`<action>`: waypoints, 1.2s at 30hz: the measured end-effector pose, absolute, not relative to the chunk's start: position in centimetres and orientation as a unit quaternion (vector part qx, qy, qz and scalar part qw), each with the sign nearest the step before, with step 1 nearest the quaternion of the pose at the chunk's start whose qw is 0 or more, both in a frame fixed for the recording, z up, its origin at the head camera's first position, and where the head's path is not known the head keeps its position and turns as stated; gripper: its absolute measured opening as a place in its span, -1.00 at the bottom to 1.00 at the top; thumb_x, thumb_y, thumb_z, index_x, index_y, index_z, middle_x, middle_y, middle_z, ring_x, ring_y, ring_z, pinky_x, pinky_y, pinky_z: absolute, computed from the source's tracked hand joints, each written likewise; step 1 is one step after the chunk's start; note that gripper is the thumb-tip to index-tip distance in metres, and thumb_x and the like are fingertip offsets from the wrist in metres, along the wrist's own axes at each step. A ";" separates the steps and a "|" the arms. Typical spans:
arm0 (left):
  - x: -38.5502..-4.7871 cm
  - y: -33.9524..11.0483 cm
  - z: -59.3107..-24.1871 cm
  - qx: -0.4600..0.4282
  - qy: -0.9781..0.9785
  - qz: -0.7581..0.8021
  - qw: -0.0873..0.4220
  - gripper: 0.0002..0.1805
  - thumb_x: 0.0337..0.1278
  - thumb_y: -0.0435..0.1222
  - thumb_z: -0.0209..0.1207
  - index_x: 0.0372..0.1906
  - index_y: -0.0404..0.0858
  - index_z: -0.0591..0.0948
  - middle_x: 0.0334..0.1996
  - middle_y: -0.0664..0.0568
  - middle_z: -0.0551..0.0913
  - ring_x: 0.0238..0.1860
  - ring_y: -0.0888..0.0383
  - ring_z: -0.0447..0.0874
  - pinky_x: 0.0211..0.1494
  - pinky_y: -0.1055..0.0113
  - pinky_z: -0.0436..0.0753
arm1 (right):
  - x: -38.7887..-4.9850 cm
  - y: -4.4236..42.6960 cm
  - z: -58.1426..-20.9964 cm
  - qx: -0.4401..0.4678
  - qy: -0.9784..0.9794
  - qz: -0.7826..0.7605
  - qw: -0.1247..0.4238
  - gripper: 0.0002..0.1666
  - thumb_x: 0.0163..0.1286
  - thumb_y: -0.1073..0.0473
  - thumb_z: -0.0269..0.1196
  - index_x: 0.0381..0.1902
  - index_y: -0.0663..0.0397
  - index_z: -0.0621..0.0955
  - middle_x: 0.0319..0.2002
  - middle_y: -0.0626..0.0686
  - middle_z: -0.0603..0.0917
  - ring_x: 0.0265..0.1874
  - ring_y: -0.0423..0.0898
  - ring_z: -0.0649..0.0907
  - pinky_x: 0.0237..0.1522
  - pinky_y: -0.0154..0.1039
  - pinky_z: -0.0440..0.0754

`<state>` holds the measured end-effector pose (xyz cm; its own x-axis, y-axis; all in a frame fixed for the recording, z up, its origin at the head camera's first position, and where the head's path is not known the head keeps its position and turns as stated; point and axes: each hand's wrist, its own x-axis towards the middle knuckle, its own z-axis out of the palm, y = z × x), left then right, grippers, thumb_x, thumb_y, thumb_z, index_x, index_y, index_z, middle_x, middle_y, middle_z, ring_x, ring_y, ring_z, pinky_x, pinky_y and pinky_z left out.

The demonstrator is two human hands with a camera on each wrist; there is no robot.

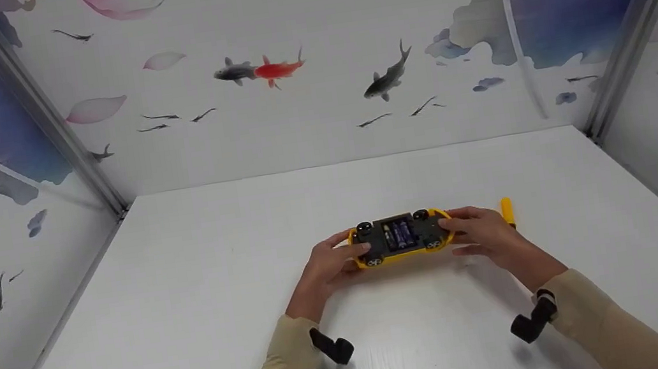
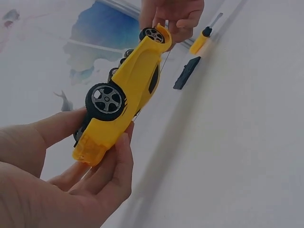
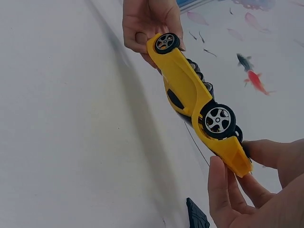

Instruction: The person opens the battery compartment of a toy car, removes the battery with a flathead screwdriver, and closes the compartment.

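Observation:
A yellow toy car (image 1: 401, 237) is held upside down above the white table, its black underside facing up. The battery compartment (image 1: 400, 233) has no cover on it, and several batteries show inside. My left hand (image 1: 328, 263) grips one end of the car, thumb on the underside and fingers beneath. At the opposite end my right hand (image 1: 485, 232) pinches it between thumb and fingers. Side wheels and yellow bodywork (image 2: 137, 76) show in the left wrist view. On the table below the right hand lies a black battery cover (image 2: 186, 72), hidden in the head view.
A yellow-handled screwdriver (image 1: 507, 211) lies on the table (image 1: 223, 302) just beyond my right hand. Printed panels (image 1: 320, 121) with fish and petals stand at the back and sides. Along their corners run metal posts (image 1: 45, 115). A thin dark wire (image 3: 195, 144) shows beside the car.

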<state>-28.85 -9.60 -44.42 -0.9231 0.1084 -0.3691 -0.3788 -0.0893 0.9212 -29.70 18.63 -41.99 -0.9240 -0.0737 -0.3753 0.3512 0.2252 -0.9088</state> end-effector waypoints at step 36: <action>-28.9 -10.1 -44.7 -0.120 0.658 0.714 0.207 -0.27 0.09 -0.43 0.38 0.42 -0.27 0.42 0.25 -0.31 0.56 0.15 -0.13 0.68 0.13 0.04 0.71 | -27.9 14.7 -41.9 -0.163 0.899 -0.407 -0.016 -0.51 0.39 0.06 0.33 0.23 0.04 0.59 0.23 0.15 0.57 0.22 0.14 0.53 0.23 0.11 0.58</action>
